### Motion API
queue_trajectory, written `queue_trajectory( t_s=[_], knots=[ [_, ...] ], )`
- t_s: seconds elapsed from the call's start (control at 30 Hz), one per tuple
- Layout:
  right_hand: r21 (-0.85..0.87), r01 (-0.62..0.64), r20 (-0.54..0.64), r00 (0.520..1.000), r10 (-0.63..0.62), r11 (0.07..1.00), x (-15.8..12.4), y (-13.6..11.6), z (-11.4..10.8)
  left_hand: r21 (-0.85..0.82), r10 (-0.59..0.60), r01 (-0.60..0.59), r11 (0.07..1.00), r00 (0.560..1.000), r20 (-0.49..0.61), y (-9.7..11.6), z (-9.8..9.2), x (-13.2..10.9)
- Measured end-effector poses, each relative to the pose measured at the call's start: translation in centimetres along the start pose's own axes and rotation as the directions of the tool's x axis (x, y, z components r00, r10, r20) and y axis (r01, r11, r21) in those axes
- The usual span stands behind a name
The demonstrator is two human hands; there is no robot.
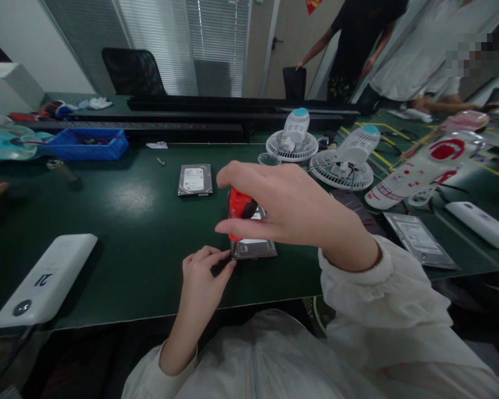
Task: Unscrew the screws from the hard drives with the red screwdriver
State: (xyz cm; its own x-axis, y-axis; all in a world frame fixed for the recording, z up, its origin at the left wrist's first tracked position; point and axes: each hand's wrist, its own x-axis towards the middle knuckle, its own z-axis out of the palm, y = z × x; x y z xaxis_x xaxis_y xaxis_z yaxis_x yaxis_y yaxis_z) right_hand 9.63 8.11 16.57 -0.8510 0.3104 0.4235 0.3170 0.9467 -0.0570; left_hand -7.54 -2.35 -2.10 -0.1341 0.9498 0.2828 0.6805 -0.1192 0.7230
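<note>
My right hand [286,208] is closed round the red and black handle of a screwdriver [239,208], held upright over a silver hard drive [253,247] near the front edge of the dark green table [137,221]. My left hand [205,271] rests at the drive's left corner, its fingers curled and pinched against it. A second hard drive [195,179] lies label up farther back on the table, with nothing touching it.
A white box marked 21 [45,280] lies front left. A blue bin [85,144] sits back left. Two white desk fans [293,138] [349,160], a white and red device [419,169] and another drive [419,238] lie right. People [357,39] stand behind.
</note>
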Motion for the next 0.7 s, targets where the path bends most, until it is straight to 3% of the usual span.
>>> queue_trajectory(
  t_s=[0.2,0.43,0.7],
  knots=[
    [0.172,0.124,-0.019,0.992,-0.122,0.977,-0.29,0.07,-0.32,-0.010,0.001,-0.001,1.000,1.000,0.008,-0.21,0.09,0.02],
    [-0.020,0.000,-0.009,1.000,0.000,1.000,-0.04,-0.57,-0.51,-0.016,0.008,-0.008,1.000,1.000,0.005,-0.18,0.00,-0.02],
    [0.200,0.124,-0.020,0.992,-0.122,0.972,-0.29,-0.09,-0.30,-0.045,0.015,-0.015,0.999,1.000,0.003,-0.28,0.09,0.01]
  ],
)
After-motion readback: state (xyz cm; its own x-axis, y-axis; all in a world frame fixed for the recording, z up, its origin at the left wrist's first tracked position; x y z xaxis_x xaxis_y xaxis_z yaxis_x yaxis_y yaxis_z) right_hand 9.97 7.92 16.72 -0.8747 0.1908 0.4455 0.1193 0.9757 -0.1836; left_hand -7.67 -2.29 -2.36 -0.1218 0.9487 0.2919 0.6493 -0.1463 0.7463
